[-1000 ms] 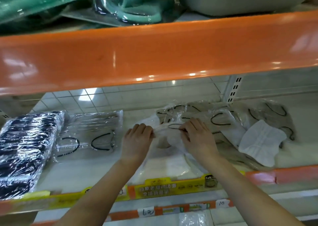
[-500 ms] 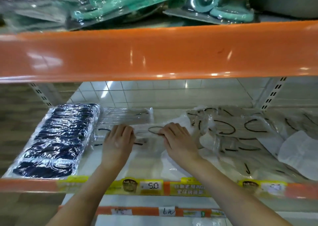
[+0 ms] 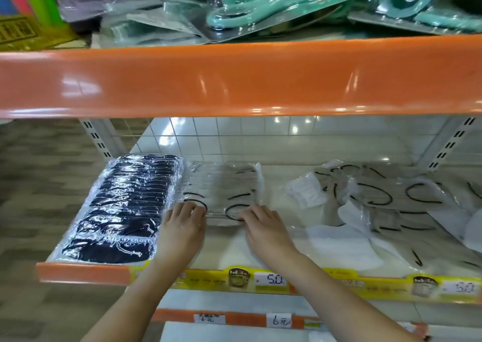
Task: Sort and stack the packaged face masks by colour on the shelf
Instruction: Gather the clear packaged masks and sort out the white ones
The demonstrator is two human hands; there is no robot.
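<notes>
Clear crinkly plastic everywhere on this shelf (image 3: 86, 272), so bear with me. Both hands are on the same white mask packet (image 3: 221, 215), the top one of a short white stack (image 3: 221, 185) that sits just right of the dark navy stack (image 3: 122, 206). Left hand (image 3: 182, 227) has its fingers curled down over the packet's left front corner, fingertips (image 3: 191, 207) bunched right where a black ear loop shows through the film, so it looks like a pinch on the plastic edge. Right hand (image 3: 263, 227) does the mirror thing on the right front corner, fingers bent and tips pressed onto the wrapper beside the other black loop. Neither hand is flat or spread; both are closed down on the packet. The frame is a bit smeary, so I can't say whether the thumbs are under the packet or just tucked in beside it. The packet itself lies roughly flat, front edge toward the person, lined up over the white ones below it and touching or nearly touching the navy stack's right side. Over to the right, well apart from the hands, there's a loose messy pile of white mask packets (image 3: 378, 198) with black loops going every which way. Price strip (image 3: 268, 280) along the front lip reads 5.0, and teal packaged stuff (image 3: 260, 10) sits on the orange shelf above (image 3: 234, 81).
</notes>
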